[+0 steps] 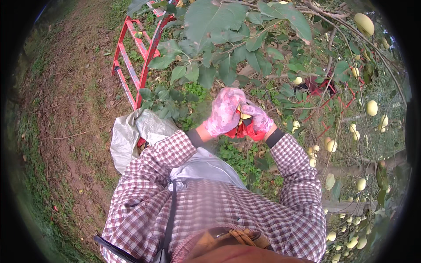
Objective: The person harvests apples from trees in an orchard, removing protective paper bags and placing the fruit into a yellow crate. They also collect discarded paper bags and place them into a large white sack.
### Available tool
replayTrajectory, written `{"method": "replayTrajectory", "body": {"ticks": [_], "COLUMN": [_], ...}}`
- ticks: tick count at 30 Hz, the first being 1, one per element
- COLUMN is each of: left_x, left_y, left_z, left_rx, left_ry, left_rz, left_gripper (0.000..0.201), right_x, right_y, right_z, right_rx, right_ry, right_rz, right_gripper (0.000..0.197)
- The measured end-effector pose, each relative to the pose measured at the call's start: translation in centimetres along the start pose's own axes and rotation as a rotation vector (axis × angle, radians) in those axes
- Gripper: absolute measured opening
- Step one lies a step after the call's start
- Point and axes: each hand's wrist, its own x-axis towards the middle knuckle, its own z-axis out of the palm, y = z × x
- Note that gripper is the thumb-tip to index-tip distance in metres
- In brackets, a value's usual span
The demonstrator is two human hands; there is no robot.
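Both my hands wear pink patterned gloves with red palms and meet in front of my chest. My left hand is curled over a small pale yellow thing that shows between the gloves; most of it is hidden. My right hand closes on the same thing from the right, red palm turned inward. Whether it is a fruit or its wrapping I cannot tell. Leafy branches hang just above the hands.
A red ladder stands at upper left on bare soil and grass. A grey sack hangs at my left side. Several pale yellow fruits hang in the tree at right. Another red frame shows behind the branches.
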Motion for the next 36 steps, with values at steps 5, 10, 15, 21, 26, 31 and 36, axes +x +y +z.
{"method": "replayTrajectory", "body": {"ticks": [5, 10, 15, 21, 26, 31, 36], "left_x": [-10.7, -19.2, -25.7, -31.6, -33.2, -34.8, -33.5], "left_y": [2.9, 7.2, 10.8, 16.9, 17.1, 11.7, 9.6], "left_z": [0.3, -5.0, -9.9, -17.0, -25.3, -34.6, -39.5], "left_rx": [-0.08, -0.322, -0.406, -0.593, -0.341, -0.274, -0.121], "left_ry": [-0.274, -0.527, -0.746, -1.3, -1.377, -0.97, -0.753], "left_rz": [-0.039, -0.221, -0.39, -0.194, -0.439, -0.657, -0.804], "left_gripper": [0.059, 0.061, 0.067, 0.058, 0.038, 0.025, 0.02], "right_x": [-5.6, -9.5, -12.5, -19.6, -23.2, -23.1, -19.3], "right_y": [9.8, 20.7, 31.3, 49.9, 56.6, 51.2, 49.6], "right_z": [-3.2, 0.6, 5.2, 11.2, 15.0, 20.0, 22.6], "right_rx": [-0.119, -0.417, -0.45, -0.571, -1.122, -1.371, -0.187], "right_ry": [0.267, 0.339, 0.541, 0.707, 0.739, 0.666, 0.825], "right_rz": [0.038, -0.118, -0.144, -0.533, -0.698, -0.808, -0.396], "right_gripper": [0.036, 0.033, 0.026, 0.021, 0.023, 0.031, 0.02]}}
